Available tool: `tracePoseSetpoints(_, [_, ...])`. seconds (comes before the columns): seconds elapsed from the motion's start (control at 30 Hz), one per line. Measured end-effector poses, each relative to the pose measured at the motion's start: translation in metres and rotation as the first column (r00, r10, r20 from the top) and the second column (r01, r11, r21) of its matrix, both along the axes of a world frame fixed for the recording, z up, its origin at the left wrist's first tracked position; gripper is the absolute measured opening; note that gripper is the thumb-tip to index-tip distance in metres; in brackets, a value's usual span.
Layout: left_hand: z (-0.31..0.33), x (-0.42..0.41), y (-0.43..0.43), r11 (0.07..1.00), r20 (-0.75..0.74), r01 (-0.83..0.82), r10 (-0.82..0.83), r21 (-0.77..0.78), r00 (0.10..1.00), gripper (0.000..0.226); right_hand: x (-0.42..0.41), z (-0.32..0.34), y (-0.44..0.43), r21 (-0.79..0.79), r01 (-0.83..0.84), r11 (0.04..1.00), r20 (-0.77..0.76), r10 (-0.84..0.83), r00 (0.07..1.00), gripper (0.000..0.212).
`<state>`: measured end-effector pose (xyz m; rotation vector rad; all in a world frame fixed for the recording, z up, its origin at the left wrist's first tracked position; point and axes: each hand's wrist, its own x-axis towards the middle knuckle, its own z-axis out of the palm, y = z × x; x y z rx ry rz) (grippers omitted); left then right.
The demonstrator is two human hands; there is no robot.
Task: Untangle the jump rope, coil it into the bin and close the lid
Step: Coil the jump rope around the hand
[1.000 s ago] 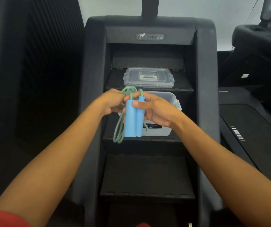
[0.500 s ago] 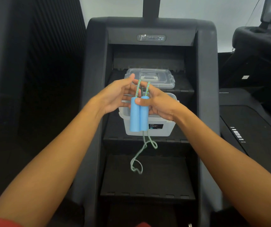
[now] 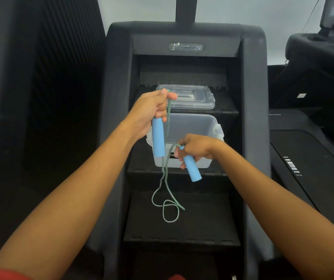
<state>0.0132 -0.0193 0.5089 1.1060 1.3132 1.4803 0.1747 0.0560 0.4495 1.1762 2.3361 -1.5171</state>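
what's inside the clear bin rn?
Nothing visible in the bin: bare back wall, open top. The left handle, right hand and rope cover its near part and much of the floor.

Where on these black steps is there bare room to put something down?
The lower step is bare right of the jump rope loops and left of them. The middle step is crowded: the bin fills most of it, with the left hand and right hand before it. The lid leaves only narrow strips on the upper step.
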Motion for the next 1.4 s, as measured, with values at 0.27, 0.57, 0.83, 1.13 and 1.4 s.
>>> tracePoseSetpoints(0.27, [-0.006, 0.001, 0.0, 0.999, -0.046, 0.023, -0.022, 0.023, 0.999, 0.036, -0.003, -0.015, 0.01, 0.223, 0.102, 0.969, -0.025, -0.099, 0.995, 0.036])
tracePoseSetpoints(0.57, [-0.017, 0.001, -0.001, 0.997, -0.024, 0.07, -0.07, 0.01, 0.997, 0.035, -0.022, 0.011, 0.011, 0.227, 0.228, 0.947, -0.525, -0.078, 0.848, 0.059])
tracePoseSetpoints(0.83, [-0.014, 0.002, -0.003, 0.99, -0.014, 0.14, -0.14, 0.001, 0.99, 0.032, -0.034, 0.031, 0.014, 0.375, 0.314, 0.872, -0.629, -0.009, 0.777, 0.018])
tracePoseSetpoints(1.13, [-0.015, 0.003, -0.01, 0.941, -0.059, 0.328, -0.333, -0.089, 0.941, 0.033, -0.031, 0.044, 0.012, 0.281, 0.391, 0.876, -0.795, -0.015, 0.606, 0.016])
tracePoseSetpoints(1.4, [-0.013, 0.005, -0.013, 0.875, 0.125, 0.479, -0.485, 0.073, 0.866, 0.036, -0.02, 0.036, 0.006, 0.209, 0.196, 0.958, -0.717, 0.014, 0.697, 0.016])
